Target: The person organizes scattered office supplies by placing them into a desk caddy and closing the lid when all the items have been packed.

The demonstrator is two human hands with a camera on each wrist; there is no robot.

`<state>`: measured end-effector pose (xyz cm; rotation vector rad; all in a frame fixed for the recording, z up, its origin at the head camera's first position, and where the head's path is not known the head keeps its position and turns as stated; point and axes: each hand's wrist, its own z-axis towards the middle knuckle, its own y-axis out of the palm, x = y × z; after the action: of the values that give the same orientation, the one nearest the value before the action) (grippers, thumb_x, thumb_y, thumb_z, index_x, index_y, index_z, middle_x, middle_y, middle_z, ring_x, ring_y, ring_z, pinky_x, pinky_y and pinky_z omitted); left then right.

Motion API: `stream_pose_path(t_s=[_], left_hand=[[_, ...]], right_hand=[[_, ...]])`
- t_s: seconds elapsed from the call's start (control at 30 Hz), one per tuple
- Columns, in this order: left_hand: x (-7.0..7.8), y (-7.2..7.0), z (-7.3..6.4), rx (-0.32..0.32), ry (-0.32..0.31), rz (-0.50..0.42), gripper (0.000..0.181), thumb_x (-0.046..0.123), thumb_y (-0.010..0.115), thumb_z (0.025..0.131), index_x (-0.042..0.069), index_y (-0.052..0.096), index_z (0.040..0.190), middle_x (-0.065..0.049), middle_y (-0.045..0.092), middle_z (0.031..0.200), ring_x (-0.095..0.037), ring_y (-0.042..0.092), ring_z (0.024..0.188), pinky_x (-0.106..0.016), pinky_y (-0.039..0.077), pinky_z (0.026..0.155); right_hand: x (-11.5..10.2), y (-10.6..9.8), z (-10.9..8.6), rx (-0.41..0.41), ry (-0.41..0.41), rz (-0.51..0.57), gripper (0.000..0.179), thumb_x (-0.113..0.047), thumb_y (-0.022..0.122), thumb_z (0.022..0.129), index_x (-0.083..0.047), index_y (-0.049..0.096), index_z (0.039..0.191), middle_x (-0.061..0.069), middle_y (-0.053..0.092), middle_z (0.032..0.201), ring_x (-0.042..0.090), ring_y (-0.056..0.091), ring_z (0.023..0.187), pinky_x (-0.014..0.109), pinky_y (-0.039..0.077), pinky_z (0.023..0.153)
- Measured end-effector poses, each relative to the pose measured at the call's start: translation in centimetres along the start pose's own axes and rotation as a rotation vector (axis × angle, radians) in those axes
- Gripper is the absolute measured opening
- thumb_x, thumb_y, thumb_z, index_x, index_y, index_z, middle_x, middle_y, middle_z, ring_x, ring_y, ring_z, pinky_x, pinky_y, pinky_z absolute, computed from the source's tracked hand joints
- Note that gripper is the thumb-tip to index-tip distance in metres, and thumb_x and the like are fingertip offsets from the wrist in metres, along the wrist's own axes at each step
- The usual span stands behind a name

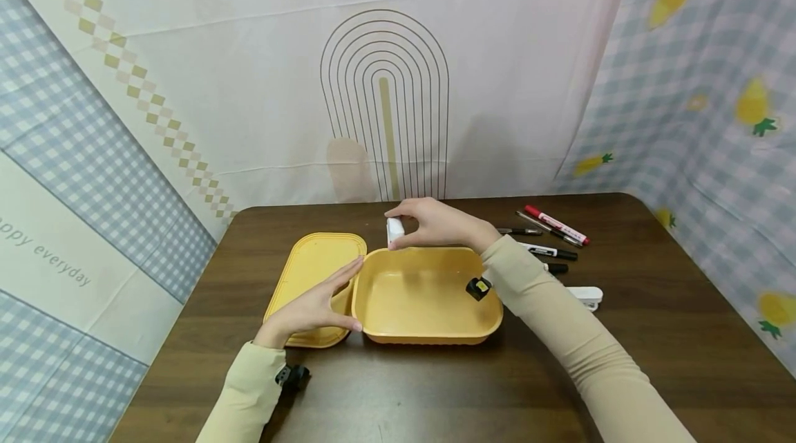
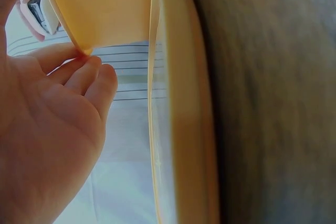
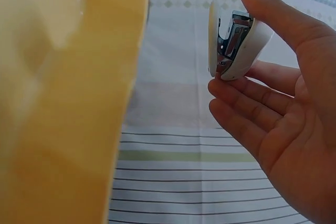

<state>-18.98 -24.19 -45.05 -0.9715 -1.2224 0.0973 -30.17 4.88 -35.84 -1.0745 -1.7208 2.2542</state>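
Note:
A small white stapler (image 1: 394,231) is pinched between the thumb and fingers of my right hand (image 1: 438,222), over the far rim of a yellow plastic box (image 1: 429,298). Its metal inner part shows in the right wrist view, where the stapler (image 3: 241,43) is held at the fingertips. My left hand (image 1: 314,308) is at the box's left end, its spread fingers and thumb touching the rim. From the left wrist, the left hand's (image 2: 52,114) fingertips meet the corner of the box (image 2: 105,9). A yellow lid (image 1: 317,263) lies flat left of the box, partly behind the left hand.
To the right, partly behind the right forearm, lie a red marker (image 1: 556,224), several pens and black-capped markers (image 1: 547,251). Nearer is a white object (image 1: 586,296) shaped like a stapler. The brown table (image 1: 398,394) meets a patterned cloth backdrop (image 1: 267,104) at its far edge.

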Motion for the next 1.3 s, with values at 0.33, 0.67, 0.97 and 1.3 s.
stream_pose_path(t_s=[0.33,0.67,0.97,1.3], left_hand=[[-0.2,0.0,0.0,-0.009,-0.012,-0.019,0.117,0.042,0.089,0.075,0.019,0.016,0.163,-0.006,0.01,0.169,-0.018,0.011,0.153,-0.05,0.019,0.121],[-0.3,-0.1,0.0,-0.018,-0.009,-0.042,0.117,0.04,0.089,0.076,0.019,0.014,0.164,-0.001,0.008,0.17,-0.017,0.009,0.153,-0.049,0.02,0.121],[0.0,-0.1,0.0,-0.019,0.012,-0.07,0.115,0.031,0.089,0.078,0.013,0.014,0.163,-0.009,0.006,0.169,-0.023,0.009,0.153,-0.051,0.022,0.12],[0.0,0.0,-0.1,-0.016,0.01,-0.06,0.115,0.033,0.089,0.077,0.016,0.015,0.163,-0.009,0.007,0.169,-0.023,0.011,0.153,-0.051,0.024,0.119]], right_hand=[[-0.2,1.9,0.6,-0.029,-0.074,-0.009,0.071,-0.051,0.076,0.087,-0.007,0.06,0.139,0.005,0.063,0.133,0.019,0.059,0.12,0.034,0.046,0.104],[-1.0,3.3,0.7,-0.085,-0.096,-0.022,0.068,-0.05,0.076,0.087,-0.007,0.062,0.137,0.004,0.064,0.129,0.016,0.061,0.114,0.031,0.049,0.099],[-1.4,4.3,0.8,-0.146,-0.126,-0.072,0.068,-0.049,0.075,0.088,-0.006,0.061,0.138,0.004,0.064,0.129,0.017,0.06,0.116,0.031,0.046,0.102],[-1.4,5.1,0.5,-0.198,-0.134,-0.052,0.066,-0.046,0.075,0.089,-0.007,0.059,0.141,0.004,0.064,0.125,0.022,0.062,0.113,0.032,0.048,0.098]])
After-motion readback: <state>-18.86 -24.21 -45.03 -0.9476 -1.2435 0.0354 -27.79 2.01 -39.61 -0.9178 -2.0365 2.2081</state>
